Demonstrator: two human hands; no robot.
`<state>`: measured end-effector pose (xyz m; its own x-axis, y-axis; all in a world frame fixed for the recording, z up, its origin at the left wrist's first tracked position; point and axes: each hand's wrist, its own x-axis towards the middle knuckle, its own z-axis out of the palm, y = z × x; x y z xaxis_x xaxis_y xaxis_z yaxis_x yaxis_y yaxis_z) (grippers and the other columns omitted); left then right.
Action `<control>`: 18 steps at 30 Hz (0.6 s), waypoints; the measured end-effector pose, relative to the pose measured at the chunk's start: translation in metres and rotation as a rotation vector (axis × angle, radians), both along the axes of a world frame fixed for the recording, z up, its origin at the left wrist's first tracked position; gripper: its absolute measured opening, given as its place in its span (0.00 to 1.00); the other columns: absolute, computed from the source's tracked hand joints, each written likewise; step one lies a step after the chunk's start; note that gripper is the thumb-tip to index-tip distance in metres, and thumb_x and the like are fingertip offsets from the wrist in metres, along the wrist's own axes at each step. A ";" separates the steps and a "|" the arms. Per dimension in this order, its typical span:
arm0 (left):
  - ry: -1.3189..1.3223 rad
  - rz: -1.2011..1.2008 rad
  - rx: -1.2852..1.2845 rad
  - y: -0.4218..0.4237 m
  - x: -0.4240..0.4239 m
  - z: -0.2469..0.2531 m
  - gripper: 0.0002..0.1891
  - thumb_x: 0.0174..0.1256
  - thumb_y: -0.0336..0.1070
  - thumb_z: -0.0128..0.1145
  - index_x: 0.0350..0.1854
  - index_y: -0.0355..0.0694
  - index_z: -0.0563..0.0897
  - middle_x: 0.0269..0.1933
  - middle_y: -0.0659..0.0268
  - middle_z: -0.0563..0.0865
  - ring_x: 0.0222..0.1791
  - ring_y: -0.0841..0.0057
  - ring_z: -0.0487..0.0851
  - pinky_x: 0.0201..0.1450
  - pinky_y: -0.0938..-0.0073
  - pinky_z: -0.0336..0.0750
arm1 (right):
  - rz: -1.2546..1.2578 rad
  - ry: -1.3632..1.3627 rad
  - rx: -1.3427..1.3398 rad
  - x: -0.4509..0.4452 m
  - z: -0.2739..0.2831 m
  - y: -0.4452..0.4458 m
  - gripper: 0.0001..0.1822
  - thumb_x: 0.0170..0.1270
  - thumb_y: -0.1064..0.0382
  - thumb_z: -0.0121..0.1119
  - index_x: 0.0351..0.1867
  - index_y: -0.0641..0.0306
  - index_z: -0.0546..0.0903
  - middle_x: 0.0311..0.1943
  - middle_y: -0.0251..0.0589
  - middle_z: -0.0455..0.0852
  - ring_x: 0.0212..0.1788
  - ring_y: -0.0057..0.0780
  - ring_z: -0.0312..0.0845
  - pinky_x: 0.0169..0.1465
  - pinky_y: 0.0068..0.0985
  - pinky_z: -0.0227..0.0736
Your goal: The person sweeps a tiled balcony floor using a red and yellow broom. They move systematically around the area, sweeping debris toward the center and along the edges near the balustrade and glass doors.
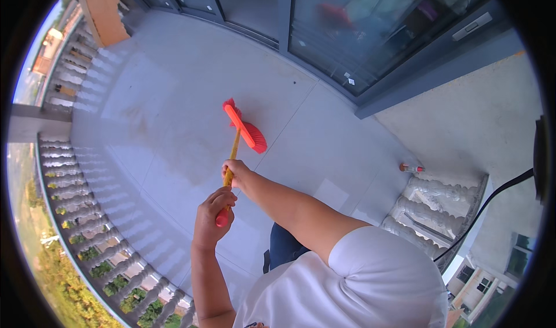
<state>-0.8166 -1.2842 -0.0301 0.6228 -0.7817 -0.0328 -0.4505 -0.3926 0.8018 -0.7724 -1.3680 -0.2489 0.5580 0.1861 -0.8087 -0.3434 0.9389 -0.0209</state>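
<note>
A broom with a yellow handle [235, 148] stretches out before me, both of my hands around it. My left hand [215, 208] grips the upper end, just by the red end cap [222, 218]. Farther down the shaft, my right hand [236, 171] is closed around the handle, nearer the broom head. The orange-red broom head [240, 126] has red bristles [256, 138] that splay out near the pale tiled floor [195, 80]; whether they touch it is hard to tell. Smudged dirt marks show on the tiles left of the broom.
A curved balustrade [104, 237] runs along the left, casting striped shadows. Dark-framed sliding glass doors [330, 45] border the far side. A brown board [102, 13] stands at the far left corner. By the right wall [456, 124] is a small clear bottle [410, 168], near more balusters [434, 210].
</note>
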 end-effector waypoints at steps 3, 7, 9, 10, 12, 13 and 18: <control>-0.135 0.078 -0.012 0.025 -0.017 0.011 0.09 0.38 0.16 0.51 0.23 0.36 0.70 0.30 0.61 0.79 0.43 0.62 0.78 0.44 0.70 0.72 | 0.020 -0.082 -0.030 0.004 0.026 0.035 0.04 0.50 0.69 0.47 0.24 0.65 0.65 0.17 0.37 0.67 0.17 0.28 0.66 0.22 0.23 0.67; -0.151 0.164 -0.243 0.073 -0.056 0.035 0.06 0.44 0.21 0.53 0.23 0.37 0.70 0.28 0.60 0.79 0.41 0.60 0.78 0.45 0.63 0.73 | 0.138 -0.119 -0.078 -0.045 0.106 0.050 0.06 0.52 0.66 0.50 0.26 0.65 0.67 0.20 0.38 0.71 0.21 0.30 0.72 0.24 0.25 0.71; -0.103 0.216 -0.417 0.096 -0.078 0.040 0.06 0.45 0.23 0.54 0.23 0.37 0.71 0.27 0.60 0.80 0.39 0.59 0.79 0.44 0.60 0.73 | 0.114 -0.114 -0.025 -0.081 0.136 0.047 0.07 0.54 0.64 0.51 0.28 0.64 0.67 0.22 0.38 0.72 0.24 0.31 0.74 0.28 0.25 0.73; -0.047 0.243 -0.467 0.101 -0.086 0.039 0.05 0.46 0.22 0.53 0.24 0.37 0.71 0.27 0.60 0.80 0.39 0.59 0.79 0.44 0.59 0.73 | 0.107 -0.114 -0.001 -0.098 0.142 0.046 0.08 0.55 0.63 0.52 0.30 0.63 0.68 0.23 0.38 0.72 0.26 0.31 0.75 0.30 0.25 0.74; 0.058 0.298 -0.564 0.108 -0.099 0.032 0.05 0.47 0.21 0.51 0.24 0.37 0.70 0.27 0.60 0.79 0.38 0.59 0.79 0.44 0.58 0.72 | 0.035 -0.052 0.081 -0.133 0.132 0.042 0.08 0.55 0.62 0.53 0.30 0.63 0.68 0.24 0.37 0.73 0.29 0.33 0.77 0.34 0.26 0.75; 0.182 0.317 -0.568 0.106 -0.103 0.027 0.05 0.46 0.20 0.50 0.24 0.36 0.70 0.27 0.60 0.79 0.38 0.59 0.79 0.45 0.59 0.72 | 0.015 0.017 0.108 -0.150 0.131 0.034 0.08 0.55 0.63 0.53 0.31 0.62 0.68 0.24 0.37 0.74 0.31 0.35 0.77 0.35 0.27 0.75; 0.700 0.174 -0.501 0.052 -0.129 -0.037 0.10 0.41 0.12 0.45 0.24 0.34 0.73 0.28 0.61 0.78 0.41 0.62 0.78 0.46 0.65 0.70 | -0.199 0.366 0.160 -0.251 0.036 -0.012 0.04 0.54 0.67 0.48 0.30 0.61 0.66 0.24 0.38 0.72 0.31 0.37 0.75 0.35 0.31 0.73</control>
<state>-0.9457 -1.2324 -0.0674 0.7002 -0.7020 -0.1302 0.2427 0.0625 0.9681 -1.0234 -1.3804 -0.2130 0.2778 0.2429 -0.9294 -0.1139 0.9690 0.2192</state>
